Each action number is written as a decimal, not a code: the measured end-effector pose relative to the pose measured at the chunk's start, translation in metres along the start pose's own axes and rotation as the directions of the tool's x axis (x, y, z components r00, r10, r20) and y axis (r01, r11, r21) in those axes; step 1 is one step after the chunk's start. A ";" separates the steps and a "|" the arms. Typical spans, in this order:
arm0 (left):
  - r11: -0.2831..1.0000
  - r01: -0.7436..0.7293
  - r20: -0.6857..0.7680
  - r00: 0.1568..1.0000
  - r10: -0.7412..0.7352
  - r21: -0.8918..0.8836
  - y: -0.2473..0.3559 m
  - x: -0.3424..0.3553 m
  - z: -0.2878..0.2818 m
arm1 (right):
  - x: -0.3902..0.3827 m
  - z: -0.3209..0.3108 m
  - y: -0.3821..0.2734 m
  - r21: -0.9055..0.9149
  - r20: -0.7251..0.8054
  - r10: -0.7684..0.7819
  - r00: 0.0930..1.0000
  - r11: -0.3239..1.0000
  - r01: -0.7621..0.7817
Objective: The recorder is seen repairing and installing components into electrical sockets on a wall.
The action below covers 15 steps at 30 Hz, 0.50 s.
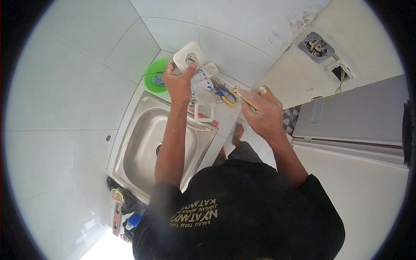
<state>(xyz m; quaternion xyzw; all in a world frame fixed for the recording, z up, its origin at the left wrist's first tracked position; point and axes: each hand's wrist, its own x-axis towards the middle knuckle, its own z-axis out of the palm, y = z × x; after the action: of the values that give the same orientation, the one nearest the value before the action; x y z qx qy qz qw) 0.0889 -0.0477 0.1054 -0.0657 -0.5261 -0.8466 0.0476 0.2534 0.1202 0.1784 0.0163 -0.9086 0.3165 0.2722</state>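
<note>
The socket (189, 53) is off the wall, gripped between the fingers and thumb of the left hand (178, 82) above the far end of the counter; the right hand (263, 108), well apart from it, wraps the handle of the screwdriver (224, 82). On the wall to the right, the round mount (317, 47) shows its bare inside and the wires (341, 84) hang exposed at the square opening, so by my judgement the work is partway, with covering not yet done. The screwdriver's long axis slants from its near-right handle to its far-left tip, which points into the socket's round recess. The socket, roughly square, shows no clear long axis; its recessed face looks up, toward the person.
</note>
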 end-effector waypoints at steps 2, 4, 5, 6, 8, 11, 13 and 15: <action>0.997 -0.027 -0.005 1.000 0.028 0.066 -0.004 0.000 -0.003 | 0.000 0.000 0.000 -0.008 -0.005 -0.037 0.999 0.999 0.036; 0.990 -0.052 -0.002 0.999 0.052 0.129 -0.004 0.000 -0.003 | 0.001 -0.001 0.001 0.021 0.015 -0.027 1.000 0.999 0.027; 0.996 -0.021 -0.004 1.000 0.021 0.088 -0.004 0.000 -0.003 | 0.001 -0.002 0.001 0.019 0.013 -0.025 1.000 1.000 0.025; 0.999 0.010 -0.004 1.000 -0.010 0.048 -0.003 -0.001 -0.002 | 0.002 -0.003 0.001 0.020 0.042 -0.045 0.998 0.999 0.045; 0.999 0.049 -0.006 0.999 -0.049 -0.017 -0.002 -0.003 0.000 | 0.002 -0.005 0.001 0.020 0.069 -0.063 0.996 0.998 0.062; 0.996 0.075 -0.005 0.997 -0.075 -0.039 -0.004 -0.002 -0.006 | 0.005 -0.005 -0.001 0.007 0.120 -0.082 0.989 0.997 0.082; 0.998 0.068 0.004 0.998 -0.068 -0.001 -0.003 -0.002 -0.006 | 0.008 -0.007 -0.006 0.038 0.056 -0.046 0.997 0.998 0.044; 0.995 0.002 0.028 1.000 -0.005 0.098 0.002 -0.004 -0.004 | 0.012 -0.010 -0.011 0.094 0.098 0.128 0.987 0.986 -0.138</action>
<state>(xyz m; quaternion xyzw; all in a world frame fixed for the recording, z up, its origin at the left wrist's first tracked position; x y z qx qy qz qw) 0.0930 -0.0521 0.1049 -0.0745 -0.5675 -0.8189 0.0419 0.2507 0.1192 0.1974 -0.0164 -0.9021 0.3781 0.2075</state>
